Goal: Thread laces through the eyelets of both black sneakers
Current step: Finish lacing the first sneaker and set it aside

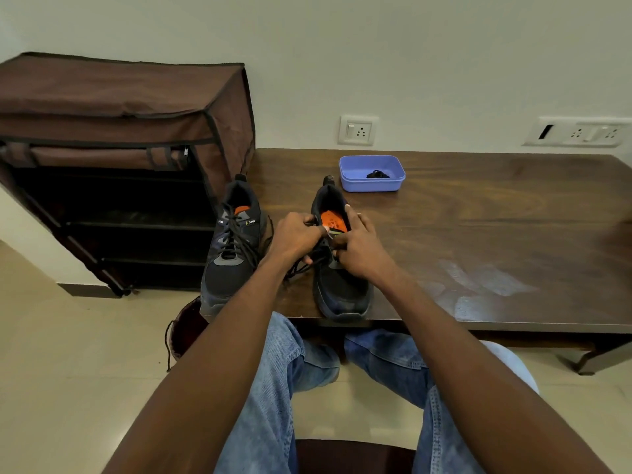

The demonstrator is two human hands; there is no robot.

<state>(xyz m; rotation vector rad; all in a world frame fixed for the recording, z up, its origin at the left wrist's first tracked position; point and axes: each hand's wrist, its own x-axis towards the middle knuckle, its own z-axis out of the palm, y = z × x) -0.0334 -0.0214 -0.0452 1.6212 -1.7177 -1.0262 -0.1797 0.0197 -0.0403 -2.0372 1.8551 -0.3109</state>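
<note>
Two black sneakers stand side by side on the near left part of the dark wooden table [478,213]. The left sneaker [229,265] has a black lace criss-crossed through its eyelets. The right sneaker [342,289] shows an orange insole. My left hand [297,238] pinches a black lace [301,266] over this shoe's tongue. My right hand [360,248] grips the shoe's right upper edge, fingers curled at the eyelets. Loose lace trails toward the table edge between the shoes. My hands hide the right shoe's eyelet rows.
A blue plastic tub [372,172] with a small black bundle inside sits behind the right sneaker. A brown fabric shoe rack [113,159] stands on the floor to the left. Wall sockets [357,130] are above the table. A dark bag lies on the floor under the table corner.
</note>
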